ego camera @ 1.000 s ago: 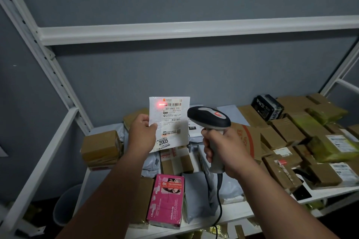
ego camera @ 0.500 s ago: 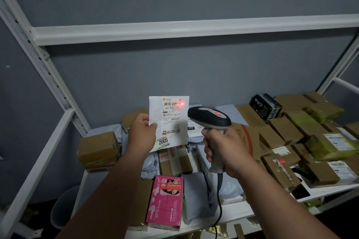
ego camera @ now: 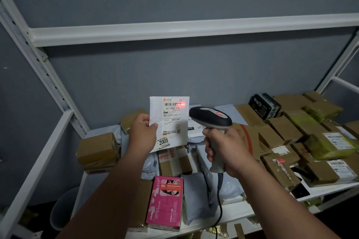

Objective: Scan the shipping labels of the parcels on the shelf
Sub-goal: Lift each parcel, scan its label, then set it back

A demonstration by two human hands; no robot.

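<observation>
My left hand (ego camera: 142, 132) grips the left edge of a flat white parcel (ego camera: 172, 122), held upright above the shelf with its shipping label facing me. A red scanner spot glows at the right end of the label's top barcode. My right hand (ego camera: 226, 152) is wrapped around the handle of a corded grey and black barcode scanner (ego camera: 210, 117), whose head points left at the parcel from just beside it. Below lies a white metal shelf (ego camera: 239, 212) crowded with parcels.
Brown cardboard boxes (ego camera: 285, 129) fill the shelf's right side, with a black box (ego camera: 265, 105) at the back. A pink box (ego camera: 167, 202) and grey poly bags (ego camera: 196, 196) lie in front, a brown box (ego camera: 97, 150) at the left. An upper shelf beam (ego camera: 174, 30) crosses overhead.
The red scanner spot has slid rightward along the top barcode, from its left end to its right end. Both hands and the parcel stay in nearly the same place.
</observation>
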